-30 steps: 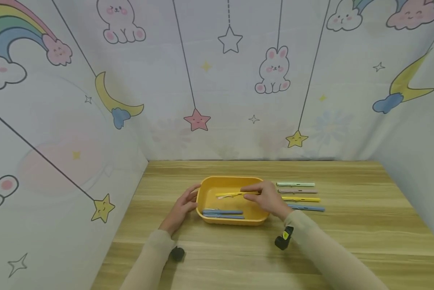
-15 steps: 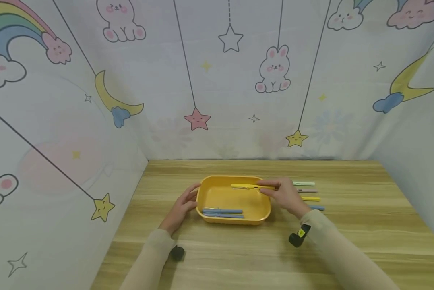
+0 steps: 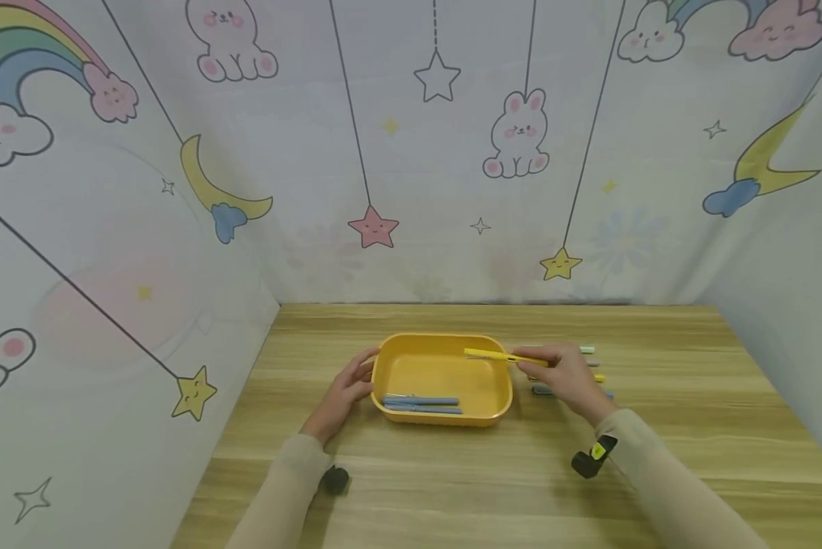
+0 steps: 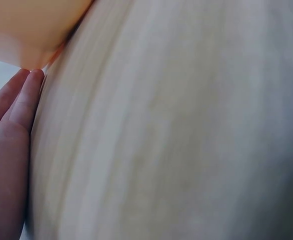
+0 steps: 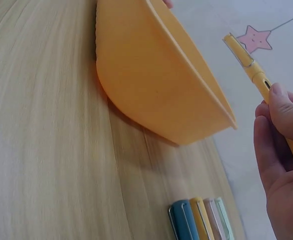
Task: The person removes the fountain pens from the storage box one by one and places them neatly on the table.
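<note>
My right hand (image 3: 563, 375) pinches a yellow pen (image 3: 483, 354) between thumb and fingers. The pen's clipped end reaches over the right rim of a yellow plastic bin (image 3: 445, 420); in the right wrist view this pen (image 5: 244, 56) is raised above the rim. My left hand (image 3: 342, 393) touches the bin's left wall, and its fingers (image 4: 29, 97) look straight in the left wrist view. Two blue pens (image 3: 425, 400) lie along the front inside the bin. Beneath my right hand, partly hidden, are a blue pen (image 5: 185, 220), a yellow pen (image 5: 201, 220), a pinkish pen (image 5: 214, 215) and a pale green pen (image 5: 223, 216).
Everything stands on a wood-grain table (image 3: 438, 488). The pens right of the bin lie side by side in a row. A patterned cloth wall (image 3: 452, 267) rises behind the table, and similar walls flank it.
My right hand has moved right, drawing the yellow pen from over the bin's middle to its right rim. The left hand and the bin have stayed in place.
</note>
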